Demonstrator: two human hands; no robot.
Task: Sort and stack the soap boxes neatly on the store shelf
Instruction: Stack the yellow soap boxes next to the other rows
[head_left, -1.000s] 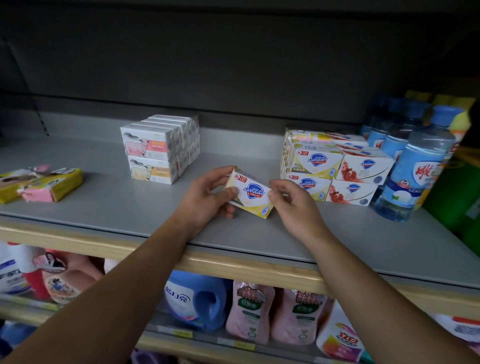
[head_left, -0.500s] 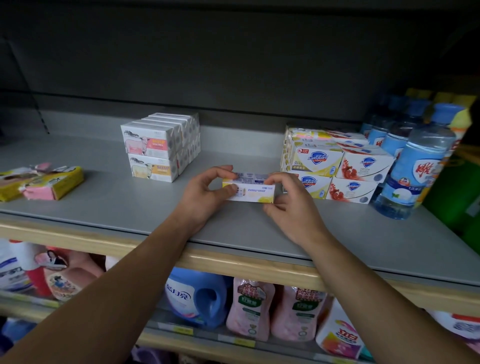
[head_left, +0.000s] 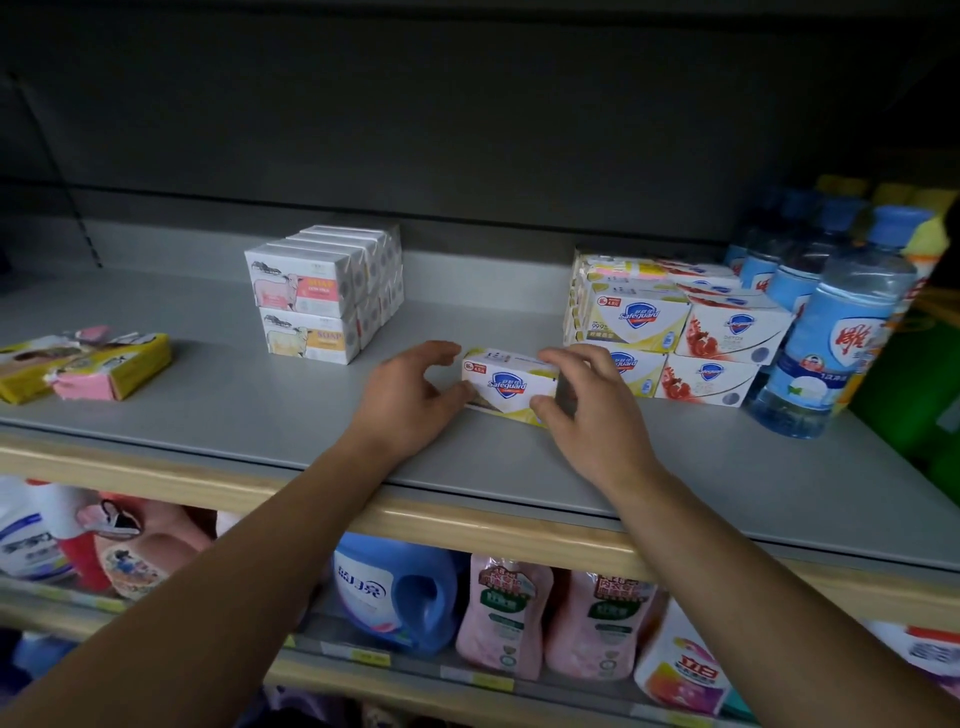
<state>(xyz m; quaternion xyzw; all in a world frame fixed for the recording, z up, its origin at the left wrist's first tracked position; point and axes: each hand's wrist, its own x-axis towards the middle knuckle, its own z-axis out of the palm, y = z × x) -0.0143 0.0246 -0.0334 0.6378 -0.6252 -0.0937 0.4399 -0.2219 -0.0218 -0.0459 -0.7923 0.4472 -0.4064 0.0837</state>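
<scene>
On the grey shelf (head_left: 208, 415), far left, lie loose wrapped bars (head_left: 88, 366), yellow and pink, flat and askew, apparently not yet sorted. Behind and to their right stands a tidy white stack (head_left: 322, 296) of sheep-print boxes, two high and running back in a row, which reads as a finished group. Your left hand (head_left: 410, 400) rests on the shelf with its thumb against the left end of the box (head_left: 511, 387) and its fingers arched above, loosely curled rather than clamped. The box sits on its long narrow side on the shelf, near the front, printed Safeguard face toward you, long axis running left to right and tilted slightly so its right end lies nearer you. Your right hand (head_left: 587, 410) pinches the right end, fingers over the top edge and thumb at the lower corner; the two-handed hold looks meant to square the box before sliding it home. Just beside it on the right, the Safeguard stack (head_left: 670, 332) stands two high, yellow-trimmed boxes in the left column and red ones in the right, faces forward in the same way, so the box probably belongs with the yellow column. Far right, blue-capped bottles (head_left: 826, 332) crowd the stack, leaving room only on its left side.
</scene>
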